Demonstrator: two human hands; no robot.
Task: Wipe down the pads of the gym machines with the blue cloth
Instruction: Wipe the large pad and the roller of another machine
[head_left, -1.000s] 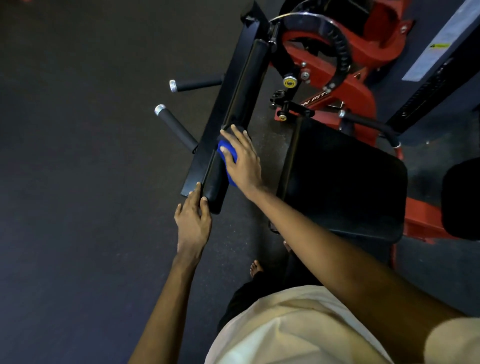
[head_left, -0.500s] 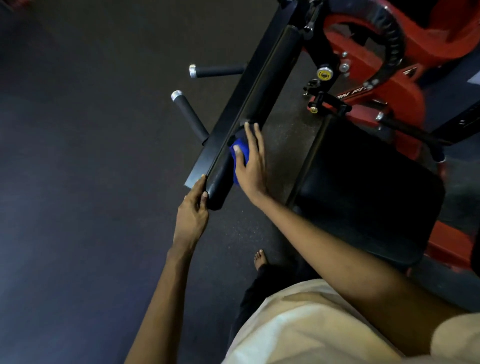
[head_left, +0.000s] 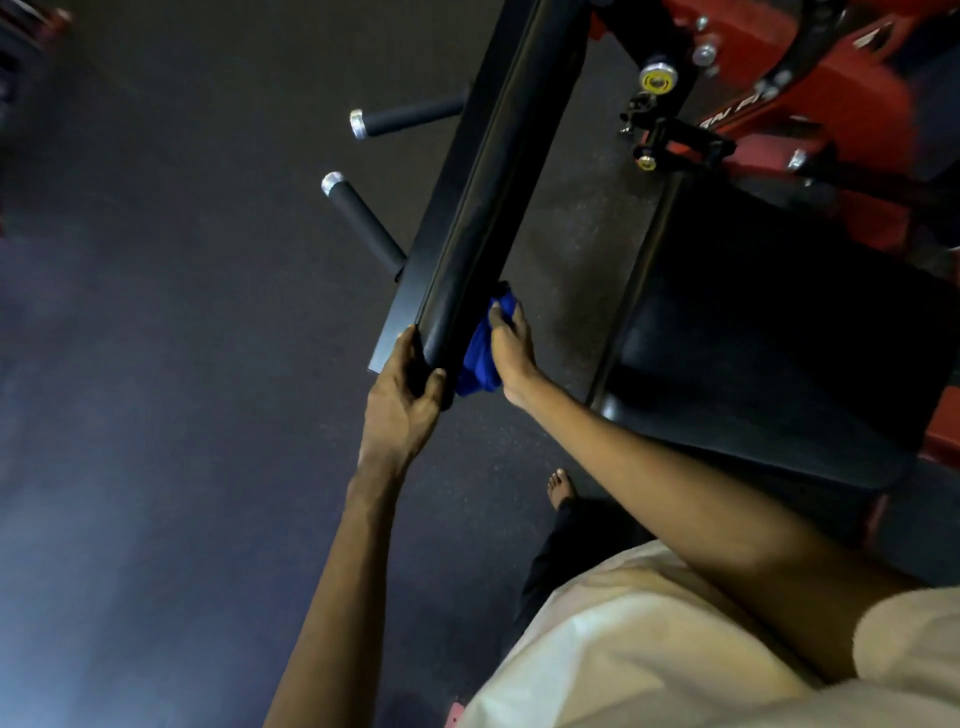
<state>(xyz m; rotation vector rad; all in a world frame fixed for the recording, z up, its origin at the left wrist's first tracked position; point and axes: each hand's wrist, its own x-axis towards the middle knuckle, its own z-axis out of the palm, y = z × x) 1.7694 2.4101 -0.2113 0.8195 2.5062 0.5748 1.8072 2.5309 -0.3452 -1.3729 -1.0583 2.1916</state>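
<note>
A long black roller pad (head_left: 491, 192) runs diagonally from the top centre down to the middle of the view. My left hand (head_left: 402, 400) grips its near end, thumb and fingers curled round it. The blue cloth (head_left: 480, 353) is bunched against the pad's right underside near that end. My right hand (head_left: 511, 348) holds the cloth there, fingers tucked under the pad and partly hidden. A wide black seat pad (head_left: 769, 332) lies to the right.
The machine's red frame (head_left: 810, 104) with yellow-capped pins stands at the top right. Two black handles (head_left: 363, 218) with silver caps stick out to the left of the pad's mount. My bare foot (head_left: 561, 486) is on the dark rubber floor (head_left: 156, 364).
My right hand has slid with the cloth from the pad's top round to its right underside. My left hand went from touching the pad's end to gripping it. The view moved closer.
</note>
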